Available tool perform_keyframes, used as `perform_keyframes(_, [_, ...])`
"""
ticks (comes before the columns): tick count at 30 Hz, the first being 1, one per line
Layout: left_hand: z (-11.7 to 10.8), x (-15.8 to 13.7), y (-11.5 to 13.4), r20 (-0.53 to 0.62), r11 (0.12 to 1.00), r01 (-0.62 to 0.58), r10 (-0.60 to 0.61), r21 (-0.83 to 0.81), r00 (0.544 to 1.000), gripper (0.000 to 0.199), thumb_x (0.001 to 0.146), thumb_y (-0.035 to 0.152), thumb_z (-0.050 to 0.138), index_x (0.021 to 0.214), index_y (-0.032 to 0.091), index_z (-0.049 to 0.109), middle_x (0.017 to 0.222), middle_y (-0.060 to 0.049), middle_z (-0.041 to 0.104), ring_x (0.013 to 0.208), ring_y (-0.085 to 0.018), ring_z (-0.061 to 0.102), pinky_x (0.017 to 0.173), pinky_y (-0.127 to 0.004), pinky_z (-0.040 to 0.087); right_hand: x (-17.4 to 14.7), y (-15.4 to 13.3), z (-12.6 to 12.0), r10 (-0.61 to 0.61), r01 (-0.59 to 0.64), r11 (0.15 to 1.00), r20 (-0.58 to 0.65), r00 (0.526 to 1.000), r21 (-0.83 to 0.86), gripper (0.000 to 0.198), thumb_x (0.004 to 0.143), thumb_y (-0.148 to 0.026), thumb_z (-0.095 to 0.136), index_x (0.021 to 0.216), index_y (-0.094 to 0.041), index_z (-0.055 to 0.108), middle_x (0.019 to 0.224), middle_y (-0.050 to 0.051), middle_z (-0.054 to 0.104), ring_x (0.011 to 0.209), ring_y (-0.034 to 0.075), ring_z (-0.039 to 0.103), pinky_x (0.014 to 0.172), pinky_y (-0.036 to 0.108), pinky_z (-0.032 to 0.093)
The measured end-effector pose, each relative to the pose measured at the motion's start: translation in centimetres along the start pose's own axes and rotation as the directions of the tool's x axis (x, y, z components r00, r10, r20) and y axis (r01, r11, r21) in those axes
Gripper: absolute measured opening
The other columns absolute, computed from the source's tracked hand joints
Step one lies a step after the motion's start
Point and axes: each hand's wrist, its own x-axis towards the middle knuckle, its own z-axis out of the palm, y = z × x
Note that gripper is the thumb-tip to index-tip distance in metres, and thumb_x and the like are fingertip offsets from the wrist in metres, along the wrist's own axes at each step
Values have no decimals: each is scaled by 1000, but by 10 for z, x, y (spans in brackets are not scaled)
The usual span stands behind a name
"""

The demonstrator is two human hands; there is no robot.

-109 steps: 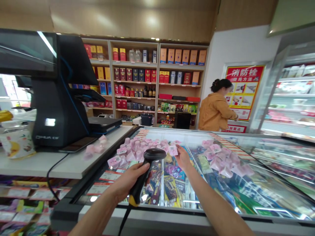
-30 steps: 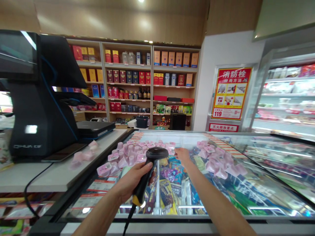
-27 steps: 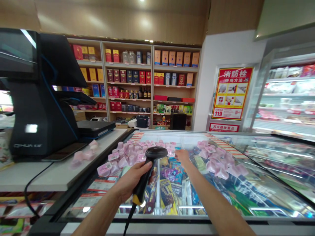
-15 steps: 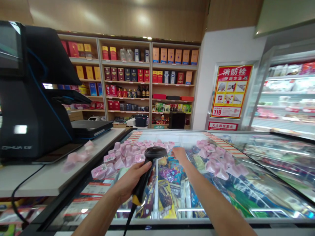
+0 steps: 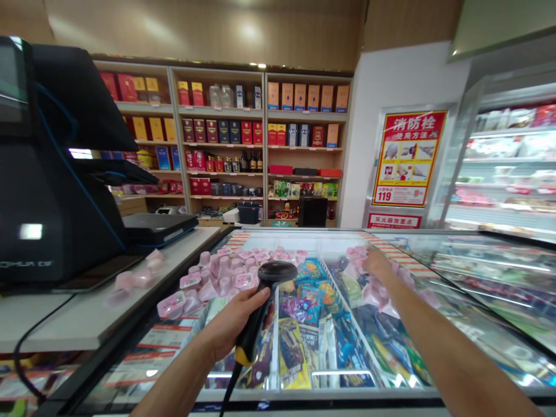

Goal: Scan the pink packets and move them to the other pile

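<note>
While the left hand [image 5: 237, 317] clasps a scanner [image 5: 258, 317], the right hand [image 5: 378, 264] hides whether its fingers pinch pink cups [image 5: 374, 293].

One black scanner [image 5: 255, 321], three pink cup clusters [image 5: 225, 266]

Head-worn view, facing forward and down, close over glass-topped case [image 5: 347, 395]

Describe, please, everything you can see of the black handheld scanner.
The black, plastic-looking handheld scanner has a broad rounded head, a slim handle and a yellow patch at its lower end, where a black cable hangs down. The bare left hand grips its handle, holding it tilted above the glass-topped display case.
</note>
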Motion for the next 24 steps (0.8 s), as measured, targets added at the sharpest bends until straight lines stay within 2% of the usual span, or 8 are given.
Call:
perform_keyframes(3, [1,-4,2,2,1000,-4,4,15,1000,23,69,36,51,67,14,51,58,-1,57,49,-8,50,49,-19,38,-1,-9,-5,-30,31,997,-12,999,68,22,66,-18,46,77,-16,64,83,10,63,84,19,56,70,26,40])
perform_keyframes(6, [2,-9,3,16,1000,-9,9,11,1000,24,68,37,52,67,13,52,59,-2,57,50,-9,51,50,-20,38,-9,-33,-9,5,27,928,-84,996,371,21,66,-23,48,78,-16,64,74,7,64,75,17,58,63,23,41])
perform_keyframes(8, [2,-12,4,26,1000,-16,16,6,1000,24,67,37,53,68,13,53,60,-2,57,51,-9,51,51,-20,38,-20,-55,-10,31,15,774,-61,998,633,20,65,-23,50,77,-14,63,67,5,64,64,14,58,56,22,41])
perform_keyframes(10, [3,-15,5,37,1000,-16,16,6,999,24,67,37,54,68,13,53,60,-1,57,51,-9,51,51,-20,38,-32,-79,-10,26,-31,567,20,999,823,18,63,-21,51,75,-12,62,59,4,62,54,12,56,50,21,41])
perform_keyframes(12, [2,-17,6,49,1000,-18,17,6,999,24,67,37,54,68,13,53,60,-1,57,51,-9,51,50,-20,38,-45,-100,-11,2,-90,396,97,995,914,16,62,-18,51,74,-11,60,53,1,59,48,10,53,46,20,39])
perform_keyframes(13, [2,-18,7,54,1000,-22,21,4,998,24,67,37,53,68,13,53,61,-1,57,51,-9,51,51,-20,38,-50,-108,-11,-10,-106,347,117,993,932,15,62,-17,51,72,-11,60,51,1,58,47,9,52,45,20,39])
perform_keyframes(19, [-2,-19,5,69,999,-32,34,-32,997,24,68,37,53,72,13,53,64,-2,57,52,-9,52,53,-21,40,-65,-133,-14,-48,-161,255,179,983,953,10,61,-15,52,69,-13,57,51,-2,56,47,7,51,44,17,38])
perform_keyframes(24, [-3,-18,5,47,998,-31,33,-50,998,22,67,36,55,68,14,52,61,-1,55,53,-9,52,55,-21,41,-64,-137,-2,-10,-213,261,224,975,941,4,59,-14,51,62,-14,54,39,-5,47,38,7,46,39,18,37])
